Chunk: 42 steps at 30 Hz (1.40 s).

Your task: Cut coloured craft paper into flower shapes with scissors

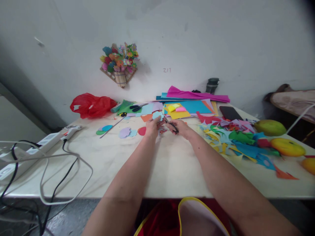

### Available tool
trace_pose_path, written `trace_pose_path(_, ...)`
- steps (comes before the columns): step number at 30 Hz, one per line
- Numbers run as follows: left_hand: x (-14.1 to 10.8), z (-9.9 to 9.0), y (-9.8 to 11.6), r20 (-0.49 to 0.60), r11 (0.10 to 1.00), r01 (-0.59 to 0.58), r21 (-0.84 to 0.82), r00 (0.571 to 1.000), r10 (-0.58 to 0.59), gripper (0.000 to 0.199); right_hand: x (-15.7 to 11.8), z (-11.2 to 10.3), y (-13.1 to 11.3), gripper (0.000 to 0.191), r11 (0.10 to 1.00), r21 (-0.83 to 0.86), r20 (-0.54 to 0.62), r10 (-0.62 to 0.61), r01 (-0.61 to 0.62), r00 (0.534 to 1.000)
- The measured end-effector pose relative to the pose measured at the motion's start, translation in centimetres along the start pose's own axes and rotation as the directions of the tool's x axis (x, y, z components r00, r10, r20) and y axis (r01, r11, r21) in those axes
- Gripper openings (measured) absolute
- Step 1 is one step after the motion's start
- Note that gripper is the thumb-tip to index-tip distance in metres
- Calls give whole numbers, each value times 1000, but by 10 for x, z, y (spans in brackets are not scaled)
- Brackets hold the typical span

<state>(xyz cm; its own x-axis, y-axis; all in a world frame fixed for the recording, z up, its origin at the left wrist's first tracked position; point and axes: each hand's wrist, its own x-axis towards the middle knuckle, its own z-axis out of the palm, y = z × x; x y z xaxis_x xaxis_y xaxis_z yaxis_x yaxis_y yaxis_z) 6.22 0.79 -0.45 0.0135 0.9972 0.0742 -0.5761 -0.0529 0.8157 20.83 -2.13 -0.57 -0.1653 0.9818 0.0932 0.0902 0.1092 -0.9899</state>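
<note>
In my left hand point(153, 126) is a light blue paper flower point(157, 115) with a scalloped edge, pinched between thumb and fingers above the table. My right hand point(180, 128) grips dark-handled scissors point(175, 128), their blades pointing up and left towards the flower's right edge. Whether the blades touch the paper is too small to tell. Left of my hands lie a lilac paper flower point(124, 132), a smaller light blue cutout point(133, 132) and a red paper piece point(142, 131). Small scraps lie beneath my hands, partly hidden by them.
Paper scraps point(228, 134) are heaped on the right, near several yellow and green fruits point(286, 146) and a phone point(230, 113). Coloured sheets point(192, 106) lie at the back. A second pair of scissors point(135, 107) and a red plastic bag point(92, 105) are back left. Cables point(67, 177) and power strips point(46, 141) occupy the left edge.
</note>
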Motion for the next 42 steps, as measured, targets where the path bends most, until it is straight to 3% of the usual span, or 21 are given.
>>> trace_pose_path(29,0,0,2,-32,999,28,-20,999,-28,21,-4,-6,-7,27,998,-33,53,46,-44,998)
trace_pose_path(35,1,-1,2,-25,1000,21,-10,999,-21,11,-8,-6,-13,26,998,-42,63,52,-49,997)
trace_pose_path(42,0,1,3,-58,999,31,-18,998,-32,17,-8,-8,-11,27,997,-50,85,55,-51,995)
